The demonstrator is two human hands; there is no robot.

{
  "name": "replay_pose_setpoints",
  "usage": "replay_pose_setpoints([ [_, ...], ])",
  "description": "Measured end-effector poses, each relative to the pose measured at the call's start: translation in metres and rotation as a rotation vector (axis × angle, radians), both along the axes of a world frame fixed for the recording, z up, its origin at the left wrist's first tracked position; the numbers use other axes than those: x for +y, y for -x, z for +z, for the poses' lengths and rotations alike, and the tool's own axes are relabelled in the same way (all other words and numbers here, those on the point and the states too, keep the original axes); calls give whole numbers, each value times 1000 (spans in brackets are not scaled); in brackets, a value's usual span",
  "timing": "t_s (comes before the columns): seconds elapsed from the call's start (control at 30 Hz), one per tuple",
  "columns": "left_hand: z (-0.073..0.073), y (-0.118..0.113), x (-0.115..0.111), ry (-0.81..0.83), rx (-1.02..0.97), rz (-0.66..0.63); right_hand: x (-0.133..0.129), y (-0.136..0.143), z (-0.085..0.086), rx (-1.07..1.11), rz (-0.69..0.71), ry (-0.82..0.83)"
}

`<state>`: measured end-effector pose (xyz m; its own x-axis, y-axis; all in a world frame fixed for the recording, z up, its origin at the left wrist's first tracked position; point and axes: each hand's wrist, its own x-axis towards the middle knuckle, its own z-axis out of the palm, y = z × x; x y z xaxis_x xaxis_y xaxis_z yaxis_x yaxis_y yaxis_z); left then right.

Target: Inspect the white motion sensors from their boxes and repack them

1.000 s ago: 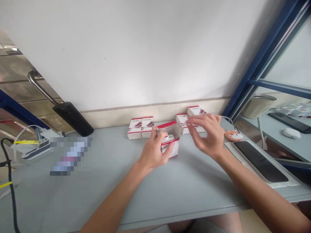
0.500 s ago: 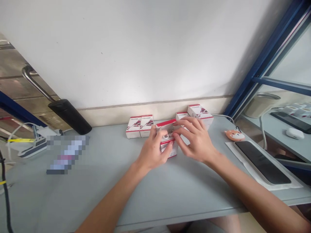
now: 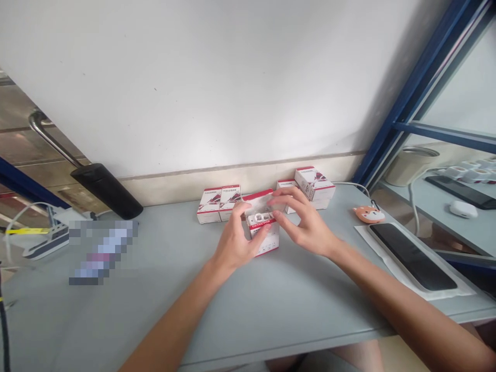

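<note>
A white cardboard box with red trim and the word DETECTOR (image 3: 269,240) stands on the grey table with its lid raised. White contents (image 3: 259,217) show inside its open top; their kind I cannot make out. My left hand (image 3: 235,242) grips the box from the left, thumb on the front face and fingers along the side. At the right side is my right hand (image 3: 304,222), fingers spread and curved. Its fingertips are by the raised lid flap (image 3: 258,197), and whether they touch it I cannot tell.
Behind stand closed white-and-red boxes, a pair (image 3: 219,203) to the left and several (image 3: 315,186) to the right. A phone (image 3: 413,257) lies on white paper beside an orange animal-shaped case (image 3: 368,213). A black cylinder (image 3: 108,191) and a power strip (image 3: 48,243) are at the left.
My right fingers have come out of the box top and spread apart. The white contents are now more exposed. My left hand keeps its hold, and the view has shifted slightly.
</note>
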<state>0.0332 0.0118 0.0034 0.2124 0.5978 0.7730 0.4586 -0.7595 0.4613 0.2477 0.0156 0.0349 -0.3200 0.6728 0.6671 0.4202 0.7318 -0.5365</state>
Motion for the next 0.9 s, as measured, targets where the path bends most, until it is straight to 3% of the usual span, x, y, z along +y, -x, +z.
replay_pose_setpoints([
  [0.13,-1,3,2,48,-22,-44,4,5,-9,255,66,143],
  [0.3,7,7,-2,152,35,-79,-1,7,-6,154,148,177],
  [0.47,4,8,1,136,21,-100,-3,9,-5,250,181,294],
  [0.57,0,7,5,38,-20,-88,-3,10,-7,300,146,258],
  [0.73,-5,6,10,-29,23,-121,0,5,-7,72,124,101],
  [0.9,-17,3,13,-73,-120,-134,1,3,-8,48,102,73],
])
